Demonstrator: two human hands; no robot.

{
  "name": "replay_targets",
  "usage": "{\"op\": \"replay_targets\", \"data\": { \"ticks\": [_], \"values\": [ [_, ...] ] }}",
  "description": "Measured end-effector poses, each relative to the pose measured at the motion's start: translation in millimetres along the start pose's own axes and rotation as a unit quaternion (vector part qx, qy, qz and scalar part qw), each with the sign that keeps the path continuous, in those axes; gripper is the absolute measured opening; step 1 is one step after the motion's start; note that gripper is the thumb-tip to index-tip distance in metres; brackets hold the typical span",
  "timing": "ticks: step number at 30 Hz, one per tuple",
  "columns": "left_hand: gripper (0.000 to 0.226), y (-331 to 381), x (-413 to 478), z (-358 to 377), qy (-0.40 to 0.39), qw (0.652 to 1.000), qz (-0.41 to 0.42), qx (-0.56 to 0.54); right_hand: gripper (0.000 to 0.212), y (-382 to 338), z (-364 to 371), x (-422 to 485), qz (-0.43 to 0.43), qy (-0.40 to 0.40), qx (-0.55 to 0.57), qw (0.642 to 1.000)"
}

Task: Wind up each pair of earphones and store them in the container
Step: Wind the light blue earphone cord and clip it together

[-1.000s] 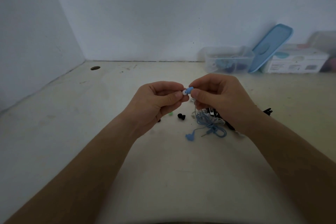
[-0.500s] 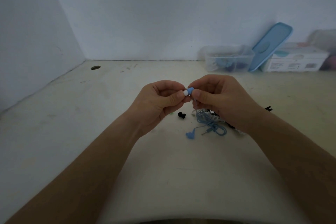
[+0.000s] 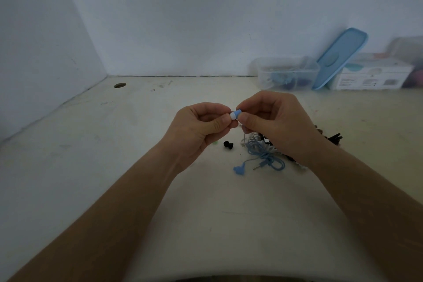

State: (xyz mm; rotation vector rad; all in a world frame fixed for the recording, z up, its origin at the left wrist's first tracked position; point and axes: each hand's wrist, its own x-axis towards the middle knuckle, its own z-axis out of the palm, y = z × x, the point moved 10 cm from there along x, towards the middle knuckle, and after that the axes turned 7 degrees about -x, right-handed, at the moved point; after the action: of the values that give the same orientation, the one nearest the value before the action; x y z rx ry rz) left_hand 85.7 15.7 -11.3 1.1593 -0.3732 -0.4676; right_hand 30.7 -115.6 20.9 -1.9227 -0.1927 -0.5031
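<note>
Above the table, the left hand pinches the white tip of a blue earbud between curled thumb and forefinger, the right hand pinches its blue body, and its cord lies tangled below, well apart from the clear container by the wall.

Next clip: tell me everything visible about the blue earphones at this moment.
The blue earphones are a light-blue wired pair, plastic-looking, not yet wound. One earbud, blue with a white tip, is raised above the table: the left hand pinches the tip end, the right hand pinches the blue body. Its thin cable drops below the right hand into a loose tangle on the table, against a white cable. The other earbud and the metal jack plug lie at the tangle's near edge.
</note>
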Motion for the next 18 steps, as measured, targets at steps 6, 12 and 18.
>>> {"op": "replay_targets", "data": {
  "ticks": [6, 12, 18],
  "values": [
    [0.011, -2.5, 0.2, -2.0, 0.009, 1.000, -0.004, 0.004, 0.008, -1.9, -2.3, 0.0, -0.014, 0.011, -0.016, 1.000],
    [0.013, -0.5, -0.4, -1.2, 0.007, 1.000, 0.003, -0.006, 0.008, -4.6, -2.9, 0.7, -0.028, 0.020, -0.032, 0.999],
    [0.017, -1.9, 0.0, 0.3, 0.011, 1.000, 0.008, -0.007, 0.008, -3.5, -2.7, 0.7, -0.026, 0.021, -0.034, 0.999]
  ]
}}
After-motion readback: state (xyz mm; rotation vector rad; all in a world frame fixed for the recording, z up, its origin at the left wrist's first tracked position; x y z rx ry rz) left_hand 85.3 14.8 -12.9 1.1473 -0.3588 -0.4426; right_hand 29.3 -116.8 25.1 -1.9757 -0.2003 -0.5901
